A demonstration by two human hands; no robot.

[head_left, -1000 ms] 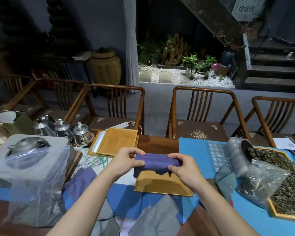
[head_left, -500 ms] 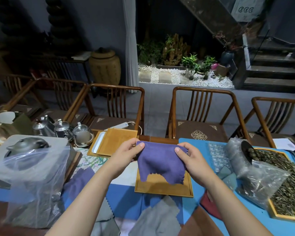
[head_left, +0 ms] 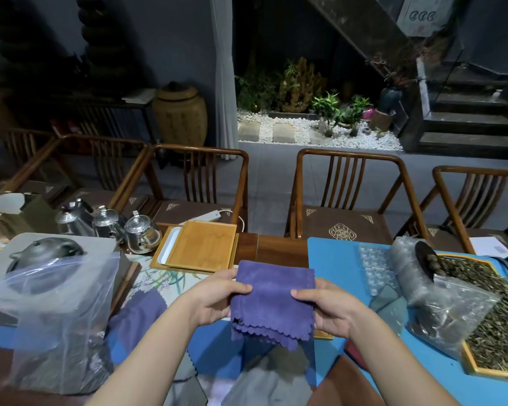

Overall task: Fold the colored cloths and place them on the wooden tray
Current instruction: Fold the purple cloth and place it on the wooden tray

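At the bench's left edge a clear plastic bag (head_left: 53, 312) stands over a grey box printed with a dark teapot (head_left: 46, 253). Behind it, near the far edge, three glass and metal teapots (head_left: 112, 227) sit in a row, with a stack of wooden trays (head_left: 203, 247) just to their right. A second purple cloth (head_left: 141, 315) lies loose on the bench beside the bag, and grey cloths (head_left: 261, 382) lie at the near edge.

The left hand (head_left: 214, 300) pinches the left side of the purple cloth (head_left: 272, 303), thumb on top and fingers curled beneath. The cloth is held in the air above the middle of the bench. Half a second ago it hung as a single open sheet from its upper corners; now it is doubled over, its two scalloped hems lying nearly together at the bottom. The right hand (head_left: 326, 312) grips the right side the same way, thumb over the top layer. Both hands have dropped from the upper corners to the cloth's mid-sides.

The wooden tray (head_left: 323, 334) is mostly hidden behind the cloth; only a corner shows by the right wrist, where before its whole near half was in view.

Toward the right edge, on a blue mat (head_left: 335, 259), lie bubble-moulded plastic sheets (head_left: 376, 268), a bag of dried leaves (head_left: 452, 315) and a leaf-filled tray (head_left: 499, 332).
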